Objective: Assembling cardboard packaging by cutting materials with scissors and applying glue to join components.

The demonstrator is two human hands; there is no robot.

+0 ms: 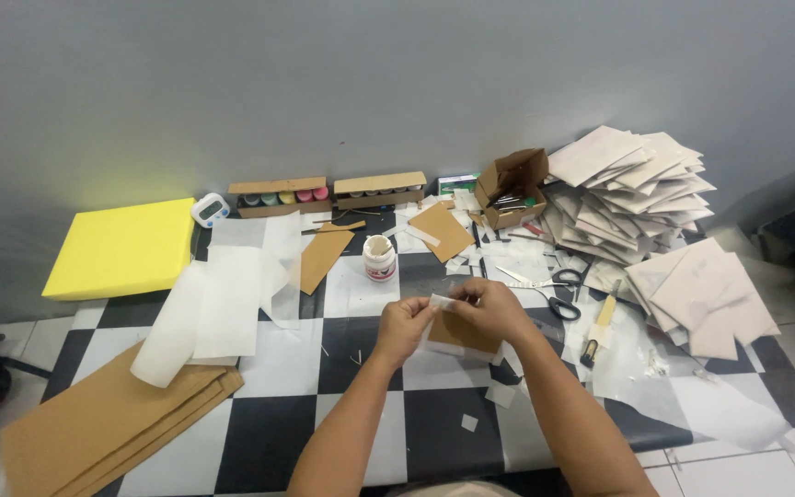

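Both hands, left (404,327) and right (491,308), pinch a tissue-wrapped card (457,333) above the checkered floor (370,433), scissors (549,281) nearby.

Just beyond the left hand (404,324) stands a white glue jar (379,257), and left of it white paper sheets (223,302) lie. Right of the right hand (489,308), scissors (545,281) & a craft knife (598,328) block; floor tiles (278,442) nearer the body are mostly open.
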